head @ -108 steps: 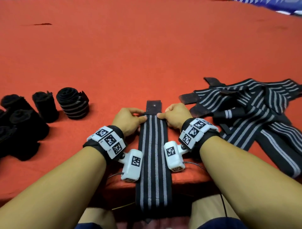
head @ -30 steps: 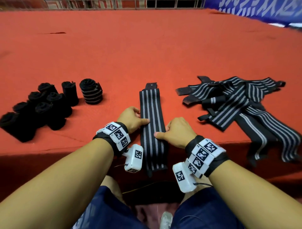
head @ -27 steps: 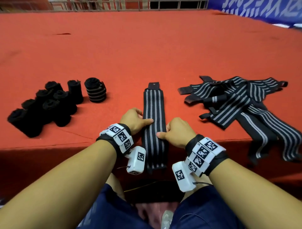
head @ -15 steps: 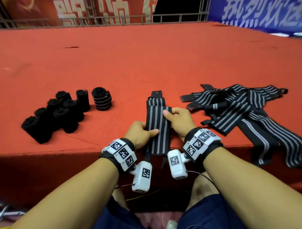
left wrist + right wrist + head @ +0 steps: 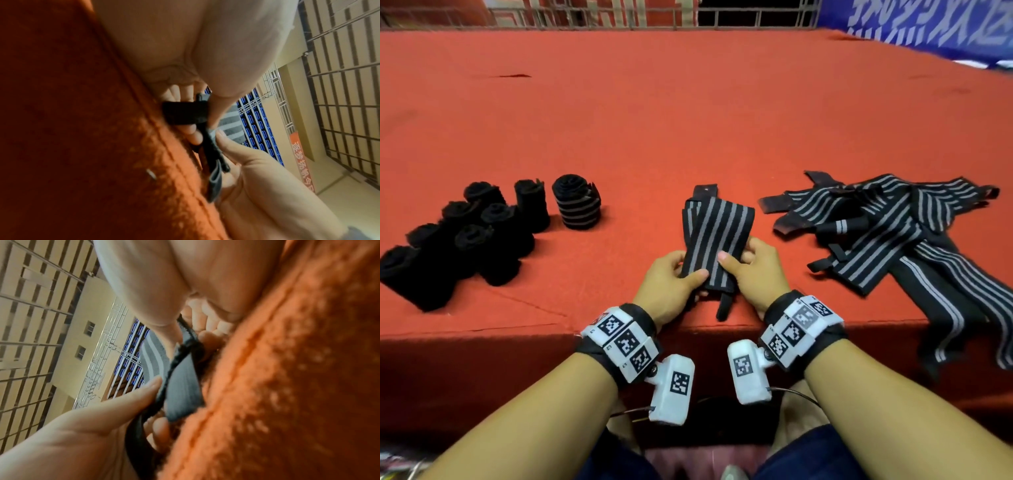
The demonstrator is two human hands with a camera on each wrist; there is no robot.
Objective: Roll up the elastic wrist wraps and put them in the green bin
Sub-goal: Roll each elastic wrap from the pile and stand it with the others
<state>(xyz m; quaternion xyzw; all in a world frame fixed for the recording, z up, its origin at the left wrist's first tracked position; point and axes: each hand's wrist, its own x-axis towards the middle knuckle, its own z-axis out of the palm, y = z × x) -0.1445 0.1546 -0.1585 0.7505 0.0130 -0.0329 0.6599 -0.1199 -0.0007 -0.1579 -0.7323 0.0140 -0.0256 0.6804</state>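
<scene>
Both hands, left hand and right hand, pinch the near end of one striped wrist wrap at the red surface edge, roll barely begun; rolled wraps left, unrolled pile right, no green bin visible.

Even, soft indoor light, faint shadows, wide-angle bending at edges, blurred close-up wrist views.
</scene>
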